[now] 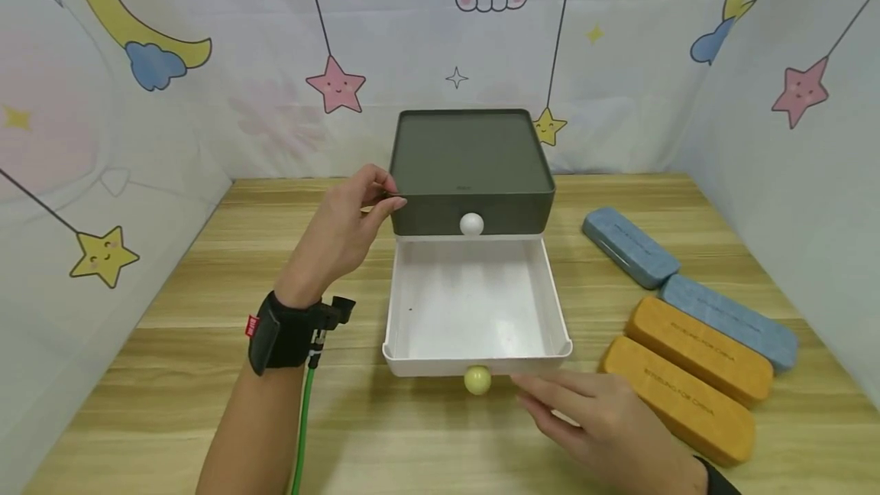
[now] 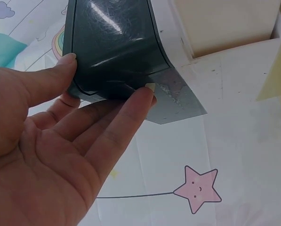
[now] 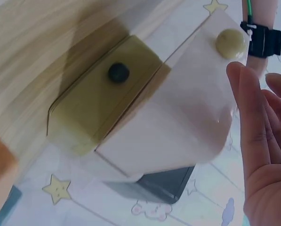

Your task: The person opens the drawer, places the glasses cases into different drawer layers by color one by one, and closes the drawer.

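Head view: orange blocks (image 1: 701,350) saying "FOR CHINA" lower right, left hand (image 1: 337,228) pinching green box (image 1: 474,151) in the middle, white drawer (image 1: 474,300) out, left wrist view: box up top, right wrist view: right hand (image 3: 262,146), fingers straight, near yellow knob (image 3: 231,44), upper right

Bright, even head view; white glare streaks the glossy dark-green plastic box (image 2: 114,44), soft shadow crosses the pale wood-grain bench (image 3: 32,61), right-wrist picture seemingly hazy.
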{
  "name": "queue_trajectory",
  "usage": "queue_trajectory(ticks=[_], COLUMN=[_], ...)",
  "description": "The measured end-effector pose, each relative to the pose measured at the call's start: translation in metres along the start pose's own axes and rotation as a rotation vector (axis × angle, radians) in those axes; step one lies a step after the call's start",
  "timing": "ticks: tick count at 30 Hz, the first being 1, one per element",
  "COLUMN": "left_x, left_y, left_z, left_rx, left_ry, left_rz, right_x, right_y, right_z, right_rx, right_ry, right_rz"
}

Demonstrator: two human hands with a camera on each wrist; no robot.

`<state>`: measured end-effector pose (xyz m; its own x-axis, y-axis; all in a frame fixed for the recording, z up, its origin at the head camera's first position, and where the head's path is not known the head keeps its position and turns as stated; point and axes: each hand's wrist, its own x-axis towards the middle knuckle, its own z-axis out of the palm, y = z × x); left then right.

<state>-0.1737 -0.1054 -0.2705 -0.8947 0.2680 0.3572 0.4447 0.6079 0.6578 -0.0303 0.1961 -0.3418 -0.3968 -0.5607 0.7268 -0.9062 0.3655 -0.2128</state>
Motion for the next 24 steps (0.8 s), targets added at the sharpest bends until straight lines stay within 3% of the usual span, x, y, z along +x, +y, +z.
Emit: queue_trajectory(ticks=[15, 18, 24], left_x=[0.002, 0.001, 0.0], left_y=[-0.001, 0.0, 0.001], left_z=[0.0, 0.0, -0.001], left_rx=[0.005, 0.003, 0.0], left_ry=[0.005, 0.005, 0.002], left_rz=[0.007, 0.008, 0.002], right_x=[-0.036, -0.048, -0.072], right_y=[0.017, 0.02, 0.029], right_z=[-0.041, -0.048, -0.062], right_rx=[-0.203, -0.281, -0.421], right_ry=[0.103, 0.061, -0.122], right_rz=[0.131, 0.221, 0.425])
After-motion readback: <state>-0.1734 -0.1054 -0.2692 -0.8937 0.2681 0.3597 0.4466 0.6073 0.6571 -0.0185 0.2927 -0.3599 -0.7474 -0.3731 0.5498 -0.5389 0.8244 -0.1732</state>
